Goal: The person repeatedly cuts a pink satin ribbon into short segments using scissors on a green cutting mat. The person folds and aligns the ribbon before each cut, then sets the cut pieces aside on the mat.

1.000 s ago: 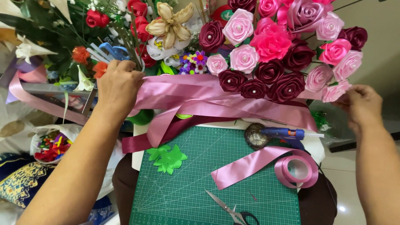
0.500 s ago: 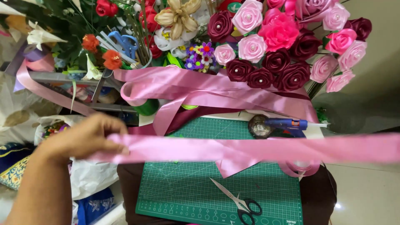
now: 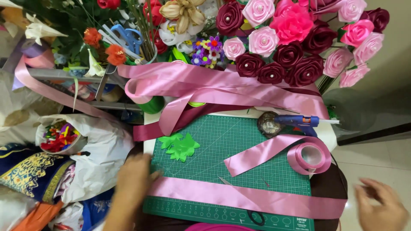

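pink ribbon [image 3: 239, 197] under left hand [image 3: 135, 179], fingers flat; right hand [image 3: 381, 207] spread; beads in cup [image 3: 58, 137].

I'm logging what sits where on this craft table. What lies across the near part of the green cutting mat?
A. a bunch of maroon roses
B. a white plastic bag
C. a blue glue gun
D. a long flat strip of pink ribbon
D: a long pink ribbon strip lies flat across the near part of the green cutting mat, with the left hand at its left end.

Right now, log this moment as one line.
left hand: on pink ribbon strip | right hand: open, off strip | strip: flat across green cutting mat | scissors: under strip
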